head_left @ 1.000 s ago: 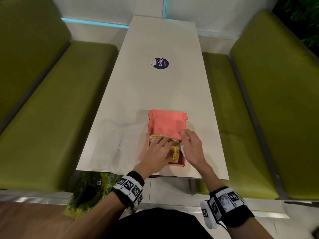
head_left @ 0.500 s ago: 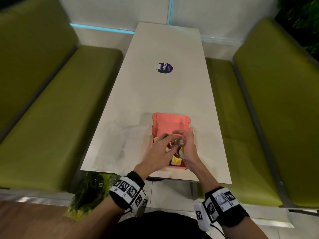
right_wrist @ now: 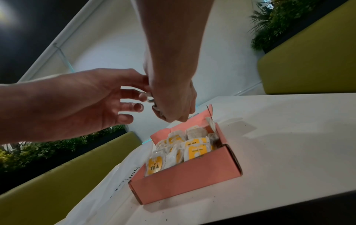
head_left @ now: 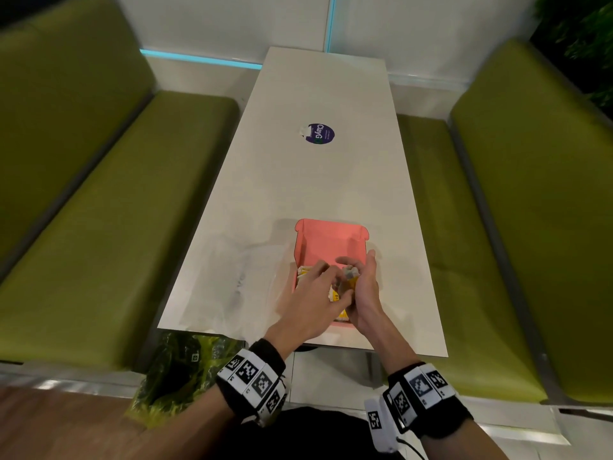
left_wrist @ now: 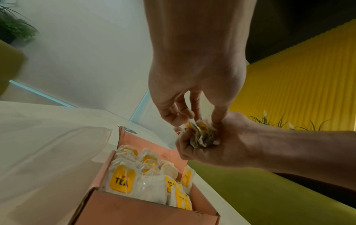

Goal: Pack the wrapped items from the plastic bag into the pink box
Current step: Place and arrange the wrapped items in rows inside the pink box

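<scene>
The pink box (head_left: pixel 331 240) lies open near the table's front edge, lid leaning back. Several wrapped tea bags (left_wrist: pixel 121 181) with yellow labels stand packed inside the pink box (right_wrist: pixel 183 179). Above it, my right hand (head_left: pixel 363 283) cups a crumpled bundle of tea bags (left_wrist: pixel 202 135). My left hand (left_wrist: pixel 192 118) reaches in from the left and pinches the top of that bundle (head_left: pixel 350 273). In the right wrist view the right hand (right_wrist: pixel 173 106) hides most of the bundle. The clear plastic bag (head_left: pixel 238 277) lies flat to the left of the box.
A purple round sticker (head_left: pixel 320 133) sits mid-table. Green benches (head_left: pixel 99 227) flank the long white table (head_left: pixel 331 180) on both sides. A green plastic bag (head_left: pixel 179 370) lies on the floor by the table's near left corner.
Both hands rose from inside the box and came together above it. The right hand now cups a bundle of tea bags and the left pinches at it.
</scene>
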